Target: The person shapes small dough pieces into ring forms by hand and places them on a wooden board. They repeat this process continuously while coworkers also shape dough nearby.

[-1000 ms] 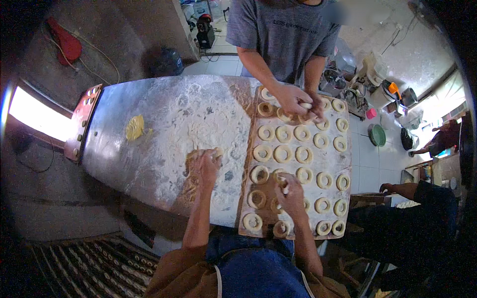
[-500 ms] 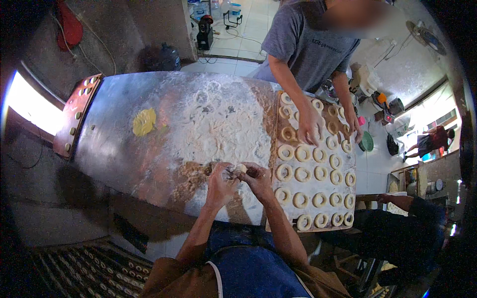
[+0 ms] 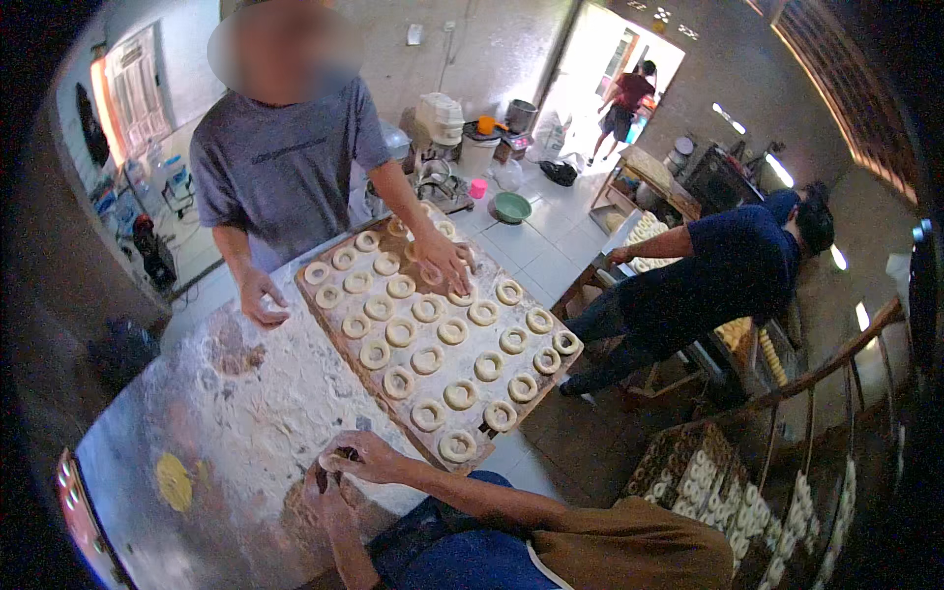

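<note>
Both my hands meet above the floured table (image 3: 236, 418), at the near edge by a board (image 3: 324, 313) of dough rings. A small pale dough ring (image 3: 340, 456) is held between them, partly hidden by fingers. My right hand (image 3: 372, 458) curls its thumb and fingers round the ring. Below it, my left hand (image 3: 329, 497) is closed, its fingertips against the same dough. Several raw dough rings (image 3: 458, 395) lie in rough rows on the board. A co-worker's hand (image 3: 444, 260) reaches down among the rings at the far side; the other hand (image 3: 262, 299) hovers over the table.
A yellow lump (image 3: 175, 482) sits on the table's left part. Across the table stands the co-worker in a grey shirt (image 3: 285, 162). Another person in dark clothes (image 3: 728, 261) bends over trays at the right. Racks of rings (image 3: 713, 492) stand lower right; a green basin (image 3: 511, 207) rests on the floor.
The view has swung to the right, showing more of the room and the person at the trays. My hands still hold the dough together. The co-worker's hands have moved apart, one leaving the board.
</note>
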Demonstrator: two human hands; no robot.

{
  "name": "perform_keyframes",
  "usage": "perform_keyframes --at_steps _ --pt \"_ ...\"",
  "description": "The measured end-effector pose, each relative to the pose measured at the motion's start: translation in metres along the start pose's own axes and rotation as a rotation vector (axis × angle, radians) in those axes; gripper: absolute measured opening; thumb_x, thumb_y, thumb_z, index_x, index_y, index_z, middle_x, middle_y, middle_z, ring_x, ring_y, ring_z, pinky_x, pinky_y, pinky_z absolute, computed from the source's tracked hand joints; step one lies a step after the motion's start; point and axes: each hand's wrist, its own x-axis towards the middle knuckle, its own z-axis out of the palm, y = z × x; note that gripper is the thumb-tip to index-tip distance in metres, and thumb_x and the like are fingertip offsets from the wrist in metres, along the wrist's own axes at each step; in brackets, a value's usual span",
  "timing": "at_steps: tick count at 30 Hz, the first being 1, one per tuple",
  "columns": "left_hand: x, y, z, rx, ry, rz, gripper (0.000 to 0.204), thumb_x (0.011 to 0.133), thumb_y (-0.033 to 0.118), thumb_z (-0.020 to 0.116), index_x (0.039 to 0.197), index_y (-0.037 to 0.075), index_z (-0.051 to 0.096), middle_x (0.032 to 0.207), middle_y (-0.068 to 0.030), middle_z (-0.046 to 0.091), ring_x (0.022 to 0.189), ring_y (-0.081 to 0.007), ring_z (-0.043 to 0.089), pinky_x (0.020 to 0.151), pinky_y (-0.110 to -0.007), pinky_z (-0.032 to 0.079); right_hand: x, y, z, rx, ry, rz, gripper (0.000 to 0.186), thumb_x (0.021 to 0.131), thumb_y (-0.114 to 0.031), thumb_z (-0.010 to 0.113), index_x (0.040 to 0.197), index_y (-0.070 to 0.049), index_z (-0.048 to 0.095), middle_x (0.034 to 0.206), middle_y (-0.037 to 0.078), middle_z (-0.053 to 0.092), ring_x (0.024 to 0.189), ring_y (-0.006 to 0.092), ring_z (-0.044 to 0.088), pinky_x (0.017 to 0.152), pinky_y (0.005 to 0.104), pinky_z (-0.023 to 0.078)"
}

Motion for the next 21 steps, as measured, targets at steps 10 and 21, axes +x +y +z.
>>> perform_keyframes --at_steps 10,21 --pt "0.006 0.004 0.015 0.027 -0.062 -0.079 0.033 0.089 0.016 0.066 0.114 -0.006 0.059 0.104 -0.0118 0.062 0.092 -0.0188 0.06 0.08 -0.031 0.049 -0.001 0.004 -0.034 0.129 0.041 0.13 0.033 0.076 -0.012 0.073 0.107 -0.004 0.064 0.088 0.012 0.069 0.084 0.0228 0.065 0.075 0.037 0.051" --pt "0.01 -0.033 -0.004 0.622 0.044 0.024 0.038 0.092 0.019 0.061 0.121 -0.005 0.055 0.124 -0.0179 0.053 0.111 -0.0278 0.053 0.091 -0.039 0.047 0.03 0.08 -0.017 -0.25 0.216 -0.146 0.034 0.074 -0.019 0.071 0.101 -0.003 0.058 0.093 0.013 0.065 0.086 0.0303 0.062 0.07 0.0424 0.048"
